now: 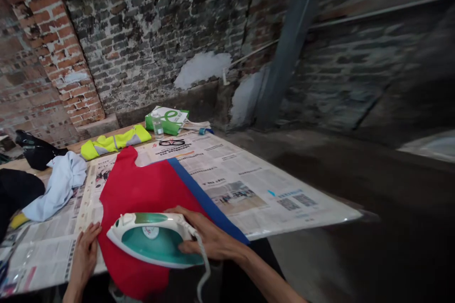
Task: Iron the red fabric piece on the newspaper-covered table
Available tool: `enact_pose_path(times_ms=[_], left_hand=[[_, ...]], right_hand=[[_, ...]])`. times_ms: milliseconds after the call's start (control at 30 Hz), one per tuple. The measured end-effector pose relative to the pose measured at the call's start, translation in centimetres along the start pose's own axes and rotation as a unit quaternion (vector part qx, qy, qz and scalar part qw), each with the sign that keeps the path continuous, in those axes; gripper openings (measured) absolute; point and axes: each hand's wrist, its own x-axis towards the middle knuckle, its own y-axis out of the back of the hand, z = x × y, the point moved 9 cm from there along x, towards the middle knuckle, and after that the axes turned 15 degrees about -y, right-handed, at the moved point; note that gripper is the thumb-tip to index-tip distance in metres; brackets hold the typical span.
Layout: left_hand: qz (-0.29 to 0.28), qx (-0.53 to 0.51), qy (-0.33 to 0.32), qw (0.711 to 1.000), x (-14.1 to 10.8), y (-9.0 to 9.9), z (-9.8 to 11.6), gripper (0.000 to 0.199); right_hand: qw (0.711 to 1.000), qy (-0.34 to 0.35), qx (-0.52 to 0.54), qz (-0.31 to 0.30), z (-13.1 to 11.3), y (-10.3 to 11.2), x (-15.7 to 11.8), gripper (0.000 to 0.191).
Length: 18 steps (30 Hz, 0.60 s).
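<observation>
My right hand (202, 232) is wrapped round a white and teal clothes iron (152, 244), its pale cord trailing down at the near side. The iron is over a red piece of cloth (145, 184); whether its soleplate touches the cloth I cannot tell. Along the right side of the red piece shows a strip of blue cloth (209, 203). My left hand (87, 251) rests at the red cloth's left edge, fingers stretched out over the newspaper, holding nothing. The near end of the red cloth hangs past the table edge.
Newspaper under clear plastic covers the table (263, 189). Toward the back lie a yellow reflective garment (117, 141), a clear bottle (157, 125), a green and white bag (170, 120) and glasses (172, 142). White cloth (60, 184) and black items (19, 189) lie left.
</observation>
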Motion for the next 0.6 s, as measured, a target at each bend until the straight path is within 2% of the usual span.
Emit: enact_pose_path(times_ms=[100, 200, 300, 367, 467, 600], left_hand=[[0.000, 0.015, -0.005, 1.000, -0.1, -0.3, 0.0, 0.043], [-0.010, 0.062, 0.020, 0.998, 0.1, -0.3, 0.3, 0.045], [0.023, 0.126, 0.031, 0.991, 0.9, 0.1, 2.7, 0.047], [0.038, 0.122, 0.001, 0.992, 2.0, -0.5, 5.4, 0.048], [0.021, 0.094, -0.026, 0.995, 3.3, -2.6, 8.2, 0.047], [0.010, 0.126, -0.019, 0.992, 3.6, -4.1, 8.9, 0.052]], right_hand=[[0.996, -0.031, -0.026, 0.075, 1.9, 1.8, -1.8, 0.050], [0.972, -0.065, -0.049, 0.222, 4.2, 3.1, -3.4, 0.054], [0.924, -0.090, -0.082, 0.363, 5.7, 2.9, -3.8, 0.052], [0.898, -0.091, -0.113, 0.416, 5.6, 2.5, -2.9, 0.052], [0.883, -0.091, -0.152, 0.434, 4.6, 2.4, 0.2, 0.047], [0.889, -0.149, -0.190, 0.388, 3.2, 3.5, 6.1, 0.033]])
